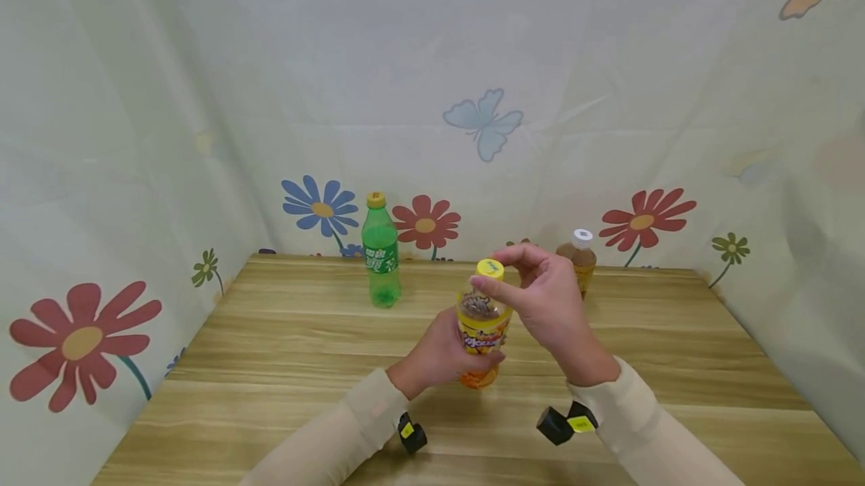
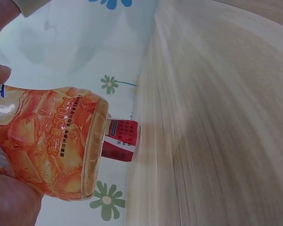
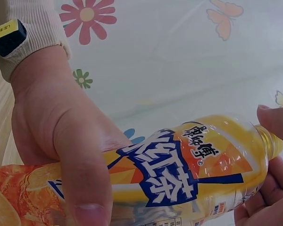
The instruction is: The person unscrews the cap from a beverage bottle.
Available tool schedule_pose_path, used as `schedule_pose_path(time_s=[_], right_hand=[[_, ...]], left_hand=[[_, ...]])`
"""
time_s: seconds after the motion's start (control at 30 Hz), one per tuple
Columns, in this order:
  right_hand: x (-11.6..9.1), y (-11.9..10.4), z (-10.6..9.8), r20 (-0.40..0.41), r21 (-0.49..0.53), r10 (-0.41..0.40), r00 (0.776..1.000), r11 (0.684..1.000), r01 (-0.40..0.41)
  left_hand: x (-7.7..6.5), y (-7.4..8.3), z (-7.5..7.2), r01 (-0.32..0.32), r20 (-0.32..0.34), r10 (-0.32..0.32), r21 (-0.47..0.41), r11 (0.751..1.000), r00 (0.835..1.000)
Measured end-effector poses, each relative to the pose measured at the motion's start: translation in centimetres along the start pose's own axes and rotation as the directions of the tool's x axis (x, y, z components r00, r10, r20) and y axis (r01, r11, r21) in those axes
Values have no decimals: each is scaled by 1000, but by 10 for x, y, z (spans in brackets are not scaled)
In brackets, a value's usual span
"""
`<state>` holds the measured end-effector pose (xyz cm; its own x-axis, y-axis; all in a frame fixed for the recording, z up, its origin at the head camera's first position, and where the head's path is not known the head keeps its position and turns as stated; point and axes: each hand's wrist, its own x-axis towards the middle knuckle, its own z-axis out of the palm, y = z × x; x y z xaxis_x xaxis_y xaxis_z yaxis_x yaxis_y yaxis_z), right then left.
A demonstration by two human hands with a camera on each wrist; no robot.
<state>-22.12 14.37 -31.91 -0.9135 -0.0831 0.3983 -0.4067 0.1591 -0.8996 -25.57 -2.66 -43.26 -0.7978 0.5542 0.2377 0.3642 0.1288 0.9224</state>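
My left hand (image 1: 435,354) grips a yellow-and-orange labelled iced tea bottle (image 1: 481,330) around its body, above the wooden table. In the left wrist view the bottle's base (image 2: 90,148) shows, held clear of the tabletop. At the top, the thumb and fingers of my right hand (image 1: 553,304) pinch the yellow cap (image 1: 489,269). The right wrist view shows the left thumb (image 3: 87,183) lying across the label, and the right fingers at the bottle's neck end.
A green soda bottle (image 1: 381,257) with a yellow cap stands at the back left of the table (image 1: 290,366). Behind my right hand stands a brown drink bottle (image 1: 574,255) with a white cap, partly hidden. Flower-patterned cloth (image 1: 378,58) encloses the back and sides.
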Motion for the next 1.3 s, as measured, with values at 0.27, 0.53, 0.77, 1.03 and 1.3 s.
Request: schedule_pose_path(time_s=[0.27, 0.53, 0.77, 1.03, 1.3], right_hand=[[1, 0, -5, 79, -3, -12, 997, 1000, 12], [3, 1, -9, 169, -13, 2, 986, 1000, 0], [6, 2, -16, 271, -44, 11, 962, 999, 1], [8, 3, -16, 285, 10, 32, 958, 999, -37], [6, 0, -6, 109, 42, 5, 994, 999, -10]], left_hand=[[0, 0, 0, 14, -1, -14, -15, 1000, 1000], [0, 2, -1, 13, 7, -13, -44, 999, 1000], [1, 2, -1, -2, 23, 4, -67, 998, 1000], [1, 1, -1, 4, 21, -3, -60, 998, 1000], [2, 3, 0, -9, 10, 9, -40, 999, 1000]])
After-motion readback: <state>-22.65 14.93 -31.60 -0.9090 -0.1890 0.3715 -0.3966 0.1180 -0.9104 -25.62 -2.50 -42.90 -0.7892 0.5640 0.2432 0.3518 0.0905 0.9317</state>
